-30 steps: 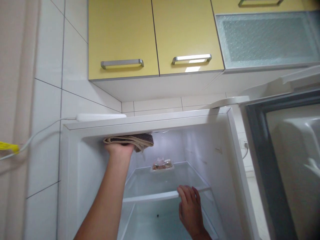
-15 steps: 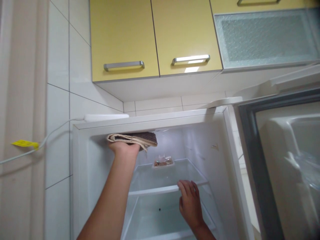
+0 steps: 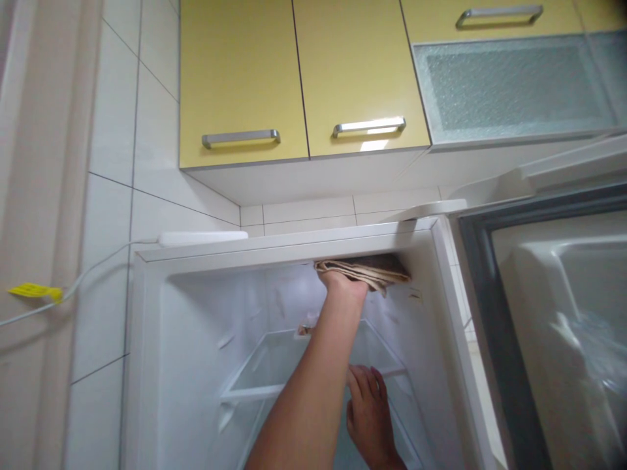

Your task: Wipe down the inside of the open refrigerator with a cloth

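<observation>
My left hand (image 3: pixel 340 282) presses a folded brown cloth (image 3: pixel 377 269) up against the ceiling of the open refrigerator (image 3: pixel 196 326), toward its right side. The cloth hides most of the fingers, and the palm faces up. Lower down, my right hand (image 3: pixel 369 408) rests at the front edge of the upper shelf (image 3: pixel 252 393), its fingers curled over that edge. My left forearm crosses in front of the shelf and covers part of it. A small clear package (image 3: pixel 304 329) on the shelf is partly hidden behind the arm.
The refrigerator door (image 3: pixel 553 313) stands wide at the right. Yellow cabinets (image 3: pixel 245 78) hang above. On top of the refrigerator lies a white flat device (image 3: pixel 203 239), with a cable (image 3: pixel 98 264) bearing a yellow tag (image 3: pixel 36 292) running left along the tiled wall.
My left hand has slid the cloth from the left part of the refrigerator ceiling to the right. My right hand stays near the shelf edge. The view has shifted slightly.
</observation>
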Demonstrator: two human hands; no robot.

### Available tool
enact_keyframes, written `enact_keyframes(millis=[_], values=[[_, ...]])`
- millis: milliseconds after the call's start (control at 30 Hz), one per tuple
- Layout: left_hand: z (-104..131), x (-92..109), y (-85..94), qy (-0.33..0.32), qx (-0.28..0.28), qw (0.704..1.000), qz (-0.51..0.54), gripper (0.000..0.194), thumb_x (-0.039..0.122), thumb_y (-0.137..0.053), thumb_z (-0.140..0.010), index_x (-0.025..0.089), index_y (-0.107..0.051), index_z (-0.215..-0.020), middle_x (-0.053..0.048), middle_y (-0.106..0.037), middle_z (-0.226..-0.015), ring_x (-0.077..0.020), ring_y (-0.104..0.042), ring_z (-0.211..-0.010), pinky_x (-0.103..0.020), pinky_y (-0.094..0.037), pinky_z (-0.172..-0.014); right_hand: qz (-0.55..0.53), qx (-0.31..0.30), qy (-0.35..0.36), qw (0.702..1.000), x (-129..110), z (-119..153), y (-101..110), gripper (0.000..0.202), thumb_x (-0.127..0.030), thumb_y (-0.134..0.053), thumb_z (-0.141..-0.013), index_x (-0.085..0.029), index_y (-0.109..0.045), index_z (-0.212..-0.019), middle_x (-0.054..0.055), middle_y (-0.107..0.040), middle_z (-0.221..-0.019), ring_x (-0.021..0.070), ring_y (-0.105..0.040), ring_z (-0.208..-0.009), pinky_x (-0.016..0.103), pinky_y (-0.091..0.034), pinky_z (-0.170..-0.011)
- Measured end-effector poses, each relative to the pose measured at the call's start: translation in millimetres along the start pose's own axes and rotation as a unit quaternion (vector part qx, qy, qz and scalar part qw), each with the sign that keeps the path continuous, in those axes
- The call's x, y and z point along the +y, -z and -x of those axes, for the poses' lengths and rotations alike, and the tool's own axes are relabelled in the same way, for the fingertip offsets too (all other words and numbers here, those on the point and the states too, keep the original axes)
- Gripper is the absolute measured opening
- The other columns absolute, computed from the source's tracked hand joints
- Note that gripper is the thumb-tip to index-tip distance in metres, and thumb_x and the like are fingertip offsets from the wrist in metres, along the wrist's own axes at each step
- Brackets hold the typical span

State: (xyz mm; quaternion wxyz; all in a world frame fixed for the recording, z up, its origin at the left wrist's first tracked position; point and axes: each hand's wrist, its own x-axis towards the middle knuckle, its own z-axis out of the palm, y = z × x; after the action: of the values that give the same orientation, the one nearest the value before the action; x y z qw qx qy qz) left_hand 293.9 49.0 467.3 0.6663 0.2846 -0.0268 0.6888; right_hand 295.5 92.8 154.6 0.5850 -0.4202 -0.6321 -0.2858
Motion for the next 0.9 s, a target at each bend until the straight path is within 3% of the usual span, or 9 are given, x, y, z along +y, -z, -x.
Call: enact_keyframes(millis=[100,200,300,433,500,567,700,900], values=[[-1,-8,-1.1,0.019,0.001,0.999,0.034,0.048,0.045,-0.036,-0.088,0.022,-0.073,-0.106,-0.013,-0.072,-0.123,-0.0304,-0.067,-0.112,-0.058,-0.057,-0.091,-0.015,-0.005,-0.010,1.000,1,2,-1,0.061,0.005,-0.050,-0.068,-0.024,-0.059,-0.121,0.001,-0.069,-0.114,0.0197,-0.056,-0.115,0.040,-0.028,-0.117],[-3,11,4.2,-0.023,0.021,0.999,0.037,0.047,0.041,-0.034,-0.090,0.021,-0.073,-0.107,-0.012,-0.072,-0.122,-0.0289,-0.068,-0.111,-0.056,-0.057,-0.092,0.000,-0.006,0.001,1.000,1,1,1,0.064,0.006,-0.048,-0.068,-0.024,-0.057,-0.124,0.001,-0.069,-0.116,0.0195,-0.056,-0.116,0.040,-0.028,-0.117],[-9,56,18.1,-0.111,0.052,0.992,0.018,0.053,0.043,-0.026,-0.092,0.020,-0.072,-0.105,-0.012,-0.073,-0.118,-0.0288,-0.069,-0.109,-0.055,-0.057,-0.091,0.009,-0.001,0.005,1.000,-1,-1,3,0.064,0.006,-0.048,-0.068,-0.025,-0.057,-0.124,0.001,-0.069,-0.115,0.0194,-0.057,-0.115,0.040,-0.030,-0.115],[-25,129,49.9,-0.224,0.073,0.971,-0.048,0.058,0.047,-0.020,-0.092,0.022,-0.072,-0.101,-0.010,-0.076,-0.106,-0.0291,-0.070,-0.108,-0.053,-0.058,-0.089,0.015,-0.007,0.008,1.000,0,-2,4,0.063,0.005,-0.047,-0.069,-0.026,-0.057,-0.124,0.001,-0.070,-0.115,0.0191,-0.058,-0.115,0.040,-0.033,-0.113],[-34,157,66.5,-0.250,0.080,0.963,-0.060,0.060,0.054,-0.018,-0.091,0.026,-0.071,-0.099,-0.009,-0.077,-0.100,-0.0282,-0.070,-0.107,-0.051,-0.058,-0.089,0.012,-0.004,0.007,1.000,1,-2,2,0.062,0.003,-0.048,-0.070,-0.026,-0.057,-0.124,0.001,-0.070,-0.115,0.0193,-0.058,-0.115,0.040,-0.032,-0.114],[-44,172,79.8,-0.246,0.068,0.964,-0.076,0.060,0.054,-0.017,-0.091,0.028,-0.071,-0.098,-0.008,-0.077,-0.099,-0.0273,-0.070,-0.107,-0.051,-0.057,-0.090,0.012,0.004,0.009,1.000,3,-1,-1,0.061,0.002,-0.049,-0.070,-0.026,-0.057,-0.123,0.000,-0.071,-0.115,0.0195,-0.058,-0.114,0.040,-0.031,-0.114],[-70,173,97.0,-0.250,0.045,0.962,-0.097,0.064,0.052,-0.010,-0.092,0.026,-0.067,-0.101,-0.004,-0.077,-0.099,-0.0241,-0.069,-0.107,-0.050,-0.056,-0.094,0.041,0.007,0.032,0.999,10,2,-6,0.060,0.001,-0.050,-0.070,-0.026,-0.057,-0.123,0.000,-0.073,-0.114,0.0192,-0.060,-0.112,0.039,-0.030,-0.114],[-128,161,125.8,-0.237,0.017,0.960,-0.151,0.076,0.046,0.008,-0.092,0.022,-0.063,-0.102,-0.002,-0.076,-0.094,-0.0188,-0.069,-0.106,-0.043,-0.054,-0.095,0.052,0.014,0.055,0.997,22,11,-21,0.058,-0.003,-0.052,-0.070,-0.025,-0.058,-0.123,0.000,-0.074,-0.114,0.0198,-0.061,-0.111,0.039,-0.031,-0.113]])
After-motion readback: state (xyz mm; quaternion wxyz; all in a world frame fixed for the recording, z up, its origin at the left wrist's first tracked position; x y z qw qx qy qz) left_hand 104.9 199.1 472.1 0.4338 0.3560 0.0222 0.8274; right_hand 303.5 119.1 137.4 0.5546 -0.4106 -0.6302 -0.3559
